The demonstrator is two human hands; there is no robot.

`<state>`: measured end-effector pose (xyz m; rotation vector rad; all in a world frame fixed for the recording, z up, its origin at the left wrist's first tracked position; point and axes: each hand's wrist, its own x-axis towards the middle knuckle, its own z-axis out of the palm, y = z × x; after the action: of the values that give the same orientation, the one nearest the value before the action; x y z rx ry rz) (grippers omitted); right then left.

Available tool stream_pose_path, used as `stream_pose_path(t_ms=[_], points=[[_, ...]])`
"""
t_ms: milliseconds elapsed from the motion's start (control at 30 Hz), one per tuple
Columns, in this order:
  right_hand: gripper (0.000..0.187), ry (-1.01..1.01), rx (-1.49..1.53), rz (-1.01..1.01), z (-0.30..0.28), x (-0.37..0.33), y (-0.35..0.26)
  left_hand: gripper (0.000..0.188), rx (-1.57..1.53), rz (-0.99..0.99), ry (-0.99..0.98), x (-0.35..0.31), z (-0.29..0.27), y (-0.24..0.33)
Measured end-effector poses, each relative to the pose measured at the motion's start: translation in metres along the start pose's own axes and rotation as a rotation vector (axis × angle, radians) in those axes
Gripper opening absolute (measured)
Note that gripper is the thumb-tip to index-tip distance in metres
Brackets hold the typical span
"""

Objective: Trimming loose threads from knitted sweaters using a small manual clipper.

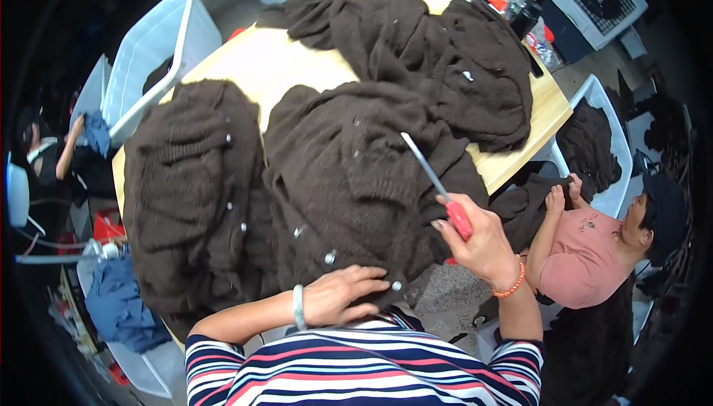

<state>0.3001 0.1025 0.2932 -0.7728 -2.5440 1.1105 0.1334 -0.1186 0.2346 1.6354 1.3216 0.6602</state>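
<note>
A dark brown knitted garment (pixel 334 161) lies spread over the table in front of me, with several small white or shiny bits on it. Flat on its near edge rests my left hand (pixel 345 294), fingers stretched out, close to a round shiny piece (pixel 396 286). My right hand (pixel 479 239) is closed around the red handle of a tool (pixel 458 220) with a long, slim metal shaft. The shaft points up and to the left over the garment's right side; the exact kind of tool cannot be made out.
More brown knitwear lies in a pile (pixel 193 198) to the left and another (pixel 483 72) at the far right of the wooden table (pixel 297 60). White bins (pixel 145 64) stand around it. A person in a pink shirt (pixel 583 257) works at the right; another is at far left.
</note>
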Motion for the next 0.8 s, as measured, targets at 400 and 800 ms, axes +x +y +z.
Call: stream_pose_path(t_ms=[400, 800], points=[[0.037, -0.404, -0.207, -0.117, 0.036, -0.023, -0.052, 0.041, 0.294, -0.171, 0.944, -0.033, 0.017, -0.049], [0.027, -0.653, -0.523, 0.033, 0.037, -0.033, -0.086, 0.02, -0.148, -0.042, 1.102, -0.023, 0.029, -0.088]])
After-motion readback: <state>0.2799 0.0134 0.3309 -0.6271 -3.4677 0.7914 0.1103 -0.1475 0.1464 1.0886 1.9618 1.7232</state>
